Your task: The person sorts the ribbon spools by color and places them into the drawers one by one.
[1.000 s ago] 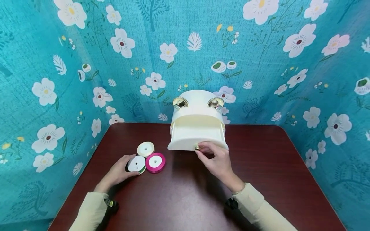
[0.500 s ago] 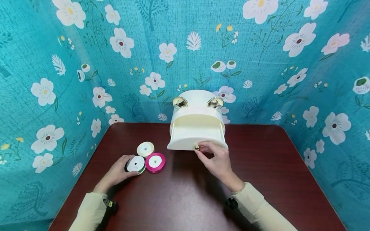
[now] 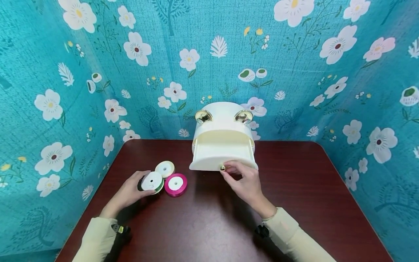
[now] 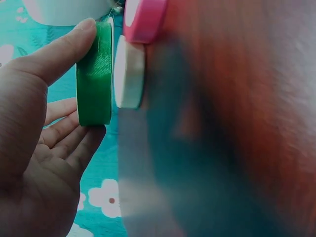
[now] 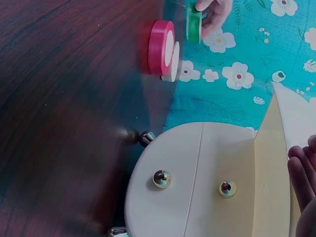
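My left hand (image 3: pixel 128 191) holds a green ribbon spool (image 4: pixel 94 74) between thumb and fingers. In the right wrist view this spool appears raised off the table. Beside it on the table are a cream ribbon spool (image 3: pixel 164 169) and a pink ribbon spool (image 3: pixel 175 184). My right hand (image 3: pixel 245 182) pinches the gold knob (image 3: pixel 223 168) of a pulled-out white drawer (image 3: pixel 206 163). The drawer belongs to a white rounded cabinet (image 3: pixel 223 111) at the back of the table. In the right wrist view, that knob is out of sight behind the drawer front.
Two round gold ornaments (image 3: pixel 203 116) sit on top of the cabinet. Lower fronts with gold knobs (image 5: pixel 162 179) and short metal legs (image 5: pixel 146 138) show in the right wrist view. Blue floral cloth (image 3: pixel 216 80) surrounds the dark wooden table (image 3: pixel 294 189).
My left hand has shifted slightly left and up in the head view, lifting the green ribbon spool from beside the others. My right hand and the drawer stay still.
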Available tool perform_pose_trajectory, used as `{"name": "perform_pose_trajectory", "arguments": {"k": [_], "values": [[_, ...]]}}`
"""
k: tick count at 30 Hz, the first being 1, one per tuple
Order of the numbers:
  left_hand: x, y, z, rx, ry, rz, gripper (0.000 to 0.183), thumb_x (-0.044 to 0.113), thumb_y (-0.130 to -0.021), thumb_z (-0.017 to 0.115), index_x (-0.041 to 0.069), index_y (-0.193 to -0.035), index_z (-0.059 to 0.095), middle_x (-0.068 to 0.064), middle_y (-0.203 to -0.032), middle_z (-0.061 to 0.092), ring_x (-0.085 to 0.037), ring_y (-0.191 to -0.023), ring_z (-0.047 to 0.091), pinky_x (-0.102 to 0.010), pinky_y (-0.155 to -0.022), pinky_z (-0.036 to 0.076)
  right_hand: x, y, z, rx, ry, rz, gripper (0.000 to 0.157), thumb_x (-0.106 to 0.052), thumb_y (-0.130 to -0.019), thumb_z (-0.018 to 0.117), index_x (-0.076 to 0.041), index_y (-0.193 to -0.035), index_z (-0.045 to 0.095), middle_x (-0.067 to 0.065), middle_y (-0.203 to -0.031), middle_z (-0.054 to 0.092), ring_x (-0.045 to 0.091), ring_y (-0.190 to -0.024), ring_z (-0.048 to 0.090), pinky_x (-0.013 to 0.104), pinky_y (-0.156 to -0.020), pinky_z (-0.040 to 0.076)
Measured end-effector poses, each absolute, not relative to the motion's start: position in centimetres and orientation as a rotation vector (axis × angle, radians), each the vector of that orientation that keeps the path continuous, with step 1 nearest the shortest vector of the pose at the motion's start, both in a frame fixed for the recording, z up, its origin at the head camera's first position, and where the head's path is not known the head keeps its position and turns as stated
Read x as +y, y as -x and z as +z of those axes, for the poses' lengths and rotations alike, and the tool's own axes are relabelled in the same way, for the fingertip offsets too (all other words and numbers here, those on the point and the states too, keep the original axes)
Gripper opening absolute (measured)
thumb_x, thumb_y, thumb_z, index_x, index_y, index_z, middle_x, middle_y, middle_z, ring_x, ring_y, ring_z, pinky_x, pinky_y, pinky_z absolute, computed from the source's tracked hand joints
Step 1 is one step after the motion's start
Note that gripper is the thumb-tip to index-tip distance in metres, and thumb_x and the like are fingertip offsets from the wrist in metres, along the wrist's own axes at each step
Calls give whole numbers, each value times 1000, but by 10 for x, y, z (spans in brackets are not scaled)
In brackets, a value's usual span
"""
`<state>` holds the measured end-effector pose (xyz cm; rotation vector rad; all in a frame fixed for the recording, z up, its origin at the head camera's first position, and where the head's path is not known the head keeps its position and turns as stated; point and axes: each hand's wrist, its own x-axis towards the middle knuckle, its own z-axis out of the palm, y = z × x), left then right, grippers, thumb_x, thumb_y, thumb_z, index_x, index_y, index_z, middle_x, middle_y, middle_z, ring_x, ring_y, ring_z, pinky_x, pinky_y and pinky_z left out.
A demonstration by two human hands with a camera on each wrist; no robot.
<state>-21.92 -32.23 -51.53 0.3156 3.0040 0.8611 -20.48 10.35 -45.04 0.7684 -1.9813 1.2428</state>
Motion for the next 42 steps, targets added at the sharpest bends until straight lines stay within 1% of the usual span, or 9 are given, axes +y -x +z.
{"name": "perform_pose_trajectory", "arguments": {"k": [4,12,17,20,24,28,31,36,42], "values": [[-316,220,-503,3002,-335,896,91,59,-67,79,16,-139,44,-7,-129,52,-27,-116,48,-54,-94,48,104,205,-451,-1976,-768,1244,30,-6,-72,82,-10,-100,72,1,-88,73,10,-69,69,19,-66,55],[-307,220,-476,3041,-406,943,88,59,-66,79,17,-137,46,-4,-126,53,-22,-111,50,-48,-87,53,102,204,-453,-1941,-783,1259,30,-3,-71,82,-9,-99,71,2,-87,73,10,-69,69,19,-66,55],[-300,220,-457,3077,-500,961,87,56,-67,80,18,-137,48,-3,-125,54,-21,-110,51,-47,-84,54,101,205,-454,-1913,-796,1259,32,-2,-69,83,-7,-98,71,4,-86,73,12,-67,69,22,-64,56],[-294,221,-448,3092,-538,961,86,54,-66,82,20,-137,48,0,-126,54,-19,-111,51,-45,-83,55,102,206,-454,-1901,-797,1243,33,0,-67,84,-7,-97,71,4,-86,73,13,-66,69,23,-63,56],[-285,222,-436,3109,-562,957,86,51,-65,84,22,-137,47,3,-125,54,-15,-109,51,-40,-81,55,104,206,-453,-1911,-794,1236,32,-1,-69,83,-8,-98,72,2,-87,73,10,-68,69,21,-64,56],[-278,223,-422,3130,-607,957,86,47,-64,86,21,-136,48,4,-123,54,-13,-104,52,-36,-77,55,104,205,-453,-1920,-794,1244,31,-2,-71,82,-9,-100,71,2,-88,73,9,-69,69,19,-67,55],[-274,224,-411,3139,-655,959,87,46,-64,87,20,-137,48,3,-123,54,-13,-104,52,-35,-76,55,103,205,-453,-1916,-793,1241,31,-2,-71,82,-9,-99,71,3,-86,73,11,-68,69,20,-66,55],[-269,224,-398,3156,-707,956,88,44,-63,87,19,-137,48,0,-125,54,-15,-105,52,-38,-77,55,103,205,-452,-1918,-790,1239,32,-3,-69,84,-8,-98,71,5,-86,73,13,-67,69,21,-65,56],[-267,226,-389,3160,-709,953,86,42,-64,88,19,-137,49,1,-124,55,-14,-103,53,-37,-76,55,102,206,-454,-1909,-798,1228,33,-3,-68,85,-9,-98,72,2,-85,73,11,-67,69,23,-62,56]]}}
